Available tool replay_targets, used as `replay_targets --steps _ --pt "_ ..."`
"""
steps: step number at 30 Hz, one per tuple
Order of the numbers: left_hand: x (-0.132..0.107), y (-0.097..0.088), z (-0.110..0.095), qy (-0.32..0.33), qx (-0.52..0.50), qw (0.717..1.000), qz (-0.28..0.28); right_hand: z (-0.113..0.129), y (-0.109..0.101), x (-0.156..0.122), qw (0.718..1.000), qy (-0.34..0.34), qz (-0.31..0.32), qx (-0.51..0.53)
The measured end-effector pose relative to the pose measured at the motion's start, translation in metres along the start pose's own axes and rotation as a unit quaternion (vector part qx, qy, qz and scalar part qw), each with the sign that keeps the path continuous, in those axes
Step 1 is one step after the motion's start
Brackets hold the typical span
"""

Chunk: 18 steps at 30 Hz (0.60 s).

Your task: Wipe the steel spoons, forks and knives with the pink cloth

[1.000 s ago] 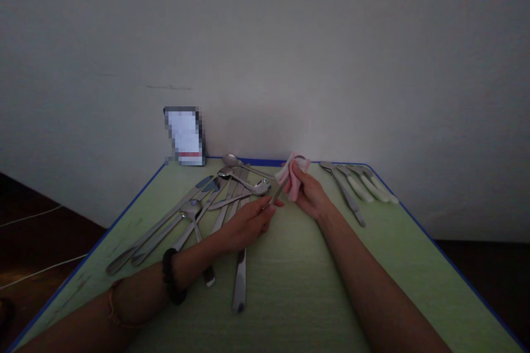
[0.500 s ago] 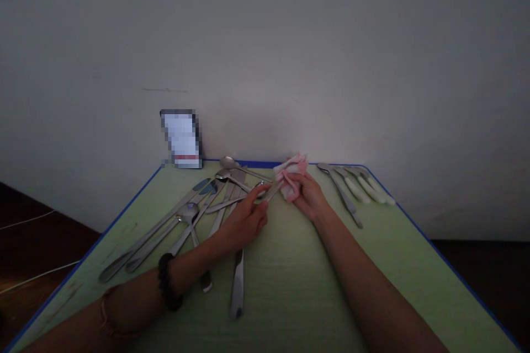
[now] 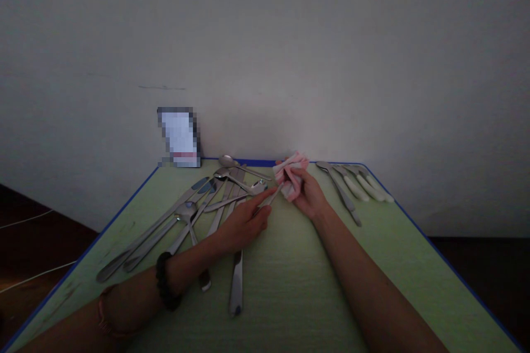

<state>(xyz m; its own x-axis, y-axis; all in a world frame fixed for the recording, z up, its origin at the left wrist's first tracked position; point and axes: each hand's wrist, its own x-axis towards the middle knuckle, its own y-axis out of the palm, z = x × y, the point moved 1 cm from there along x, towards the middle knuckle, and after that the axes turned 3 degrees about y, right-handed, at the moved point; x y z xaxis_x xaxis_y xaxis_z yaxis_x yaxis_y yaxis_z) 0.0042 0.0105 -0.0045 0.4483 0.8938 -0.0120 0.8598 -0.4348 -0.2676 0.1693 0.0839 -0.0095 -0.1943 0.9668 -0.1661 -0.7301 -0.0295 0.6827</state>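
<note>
My left hand (image 3: pixel 243 224) is closed on the handle of a piece of metal cutlery (image 3: pixel 269 200), its index finger stretched along it. The far end of this piece is inside a pink and white cloth (image 3: pixel 295 165), so its kind is hidden. Bunched in my right hand (image 3: pixel 310 194), the cloth wraps that end. Beneath and beside my left hand lies a loose pile of metal spoons (image 3: pixel 186 209) and table knives (image 3: pixel 237 287), several of them crossing one another.
On the right lie a metal spoon (image 3: pixel 339 193) and several pieces of cutlery with pale handles (image 3: pixel 370 187). A phone (image 3: pixel 180 138) with a blurred screen leans on the wall (image 3: pixel 265 55) at the back left. The green table (image 3: pixel 298 298) has a blue edge.
My right hand has shifted slightly around the cloth, and the cloth's folds sit differently. The cutlery handle has tilted a little in my left hand.
</note>
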Motion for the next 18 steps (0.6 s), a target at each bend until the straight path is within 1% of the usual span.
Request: replay_targets --steps 5,8,11,18 --pt "-0.0003 0.0004 -0.0018 -0.001 -0.002 1.000 0.015 -0.0017 -0.0016 0.0020 1.000 -0.015 0.018 -0.018" --pt "0.0000 0.0000 -0.0002 0.003 0.008 1.000 0.015 -0.0035 -0.0028 0.0029 0.999 -0.023 0.012 -0.033" --pt "0.0002 0.0005 0.0014 0.008 -0.004 1.000 0.018 -0.0036 -0.0022 0.0022 0.999 -0.013 0.003 -0.038" --pt "-0.0006 0.0011 -0.0011 0.007 -0.017 1.000 0.018 0.0004 0.0023 -0.0017 1.000 -0.001 0.014 -0.022"
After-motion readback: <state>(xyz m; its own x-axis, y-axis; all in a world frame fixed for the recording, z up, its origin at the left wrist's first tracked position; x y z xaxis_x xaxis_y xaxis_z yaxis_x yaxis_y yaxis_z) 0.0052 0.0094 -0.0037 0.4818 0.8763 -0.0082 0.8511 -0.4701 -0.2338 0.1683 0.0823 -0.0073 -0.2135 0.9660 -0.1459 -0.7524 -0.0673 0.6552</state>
